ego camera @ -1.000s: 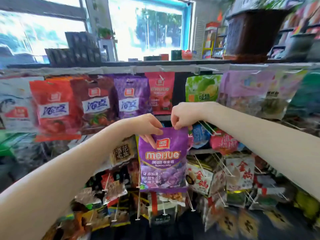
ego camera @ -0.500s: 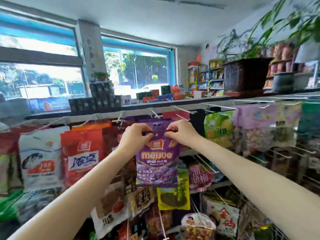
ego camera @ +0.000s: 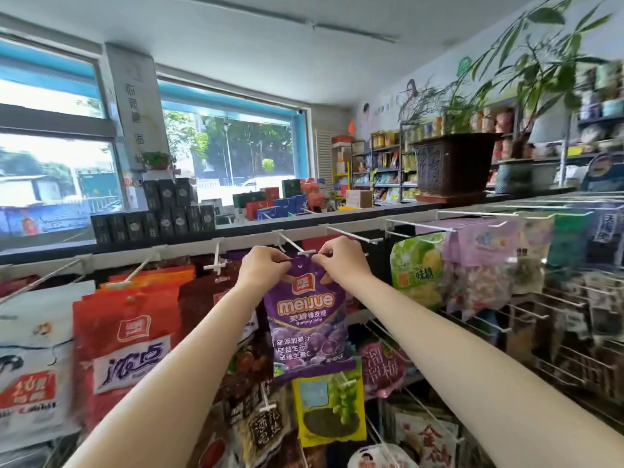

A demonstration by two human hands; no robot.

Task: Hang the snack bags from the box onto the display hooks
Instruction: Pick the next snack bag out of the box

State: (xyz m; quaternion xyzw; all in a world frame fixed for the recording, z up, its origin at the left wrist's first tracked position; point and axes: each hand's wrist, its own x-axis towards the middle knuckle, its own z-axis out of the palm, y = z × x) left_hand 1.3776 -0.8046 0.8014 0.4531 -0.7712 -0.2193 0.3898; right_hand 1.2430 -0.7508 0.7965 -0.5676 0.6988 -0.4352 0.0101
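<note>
Purple Meijue gummy bag (ego camera: 305, 319) hung upright between both hands, at the top rail of the display rack (ego camera: 354, 228). Left hand (ego camera: 261, 270) and right hand (ego camera: 342, 263) each pinched a top corner. Hang hole sat just below white hook tip (ego camera: 306, 253).

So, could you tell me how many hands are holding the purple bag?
2: the left hand pinches the bag's top left corner, the right hand its top right corner, just below a hook tip.

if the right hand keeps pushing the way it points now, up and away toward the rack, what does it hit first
Most likely the white hook just above the purple bag that the right hand pinches; its crossbar tip sits right at the bag's top edge, though depth is unclear.
</note>
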